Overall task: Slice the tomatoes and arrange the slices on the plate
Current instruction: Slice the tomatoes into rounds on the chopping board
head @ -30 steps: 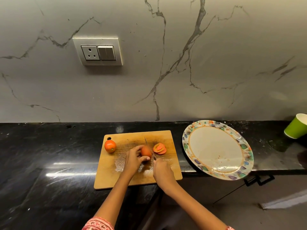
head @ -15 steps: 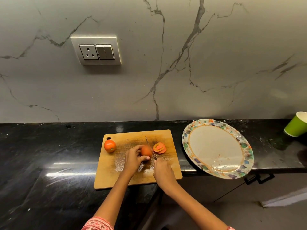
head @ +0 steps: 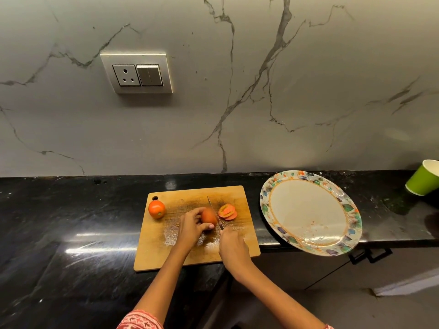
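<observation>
On the wooden cutting board my left hand grips a partly cut tomato with curled fingers. My right hand holds a knife whose blade stands against the tomato's right side, tip pointing away from me. A few cut slices lie overlapped just right of the blade. A whole tomato sits at the board's far left corner. The flower-rimmed oval plate lies to the right of the board, bare of slices, overhanging the counter edge.
The black stone counter runs along a marble wall with a socket and switch plate. A green paper cup stands tilted at the far right. Juice wets the board near my hands. A drawer handle shows below the plate.
The knife blade has shifted slightly along the tomato in a sawing stroke. Both hands stay in the same place, and the slices and whole tomato have not moved.
</observation>
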### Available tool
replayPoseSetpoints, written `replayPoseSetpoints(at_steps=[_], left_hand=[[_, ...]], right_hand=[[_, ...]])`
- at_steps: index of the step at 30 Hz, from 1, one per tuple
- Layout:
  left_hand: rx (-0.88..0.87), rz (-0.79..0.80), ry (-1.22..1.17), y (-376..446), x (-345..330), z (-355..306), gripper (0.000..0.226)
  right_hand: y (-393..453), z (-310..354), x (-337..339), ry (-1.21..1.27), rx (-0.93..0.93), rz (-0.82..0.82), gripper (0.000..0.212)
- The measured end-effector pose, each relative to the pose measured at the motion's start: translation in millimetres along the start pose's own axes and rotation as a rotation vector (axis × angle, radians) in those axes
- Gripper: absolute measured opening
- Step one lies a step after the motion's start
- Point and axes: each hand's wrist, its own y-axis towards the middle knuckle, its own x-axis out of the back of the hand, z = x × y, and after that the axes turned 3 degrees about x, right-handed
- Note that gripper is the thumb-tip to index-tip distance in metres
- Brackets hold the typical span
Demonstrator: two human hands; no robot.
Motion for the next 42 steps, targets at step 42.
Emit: replayPoseSetpoints(at_steps=[42], left_hand=[[-0.007, 0.027, 0.054, 4, 1, -3, 0.057]], right_hand=[[7, 3, 1, 0.026, -0.018, -0.002, 0.035]])
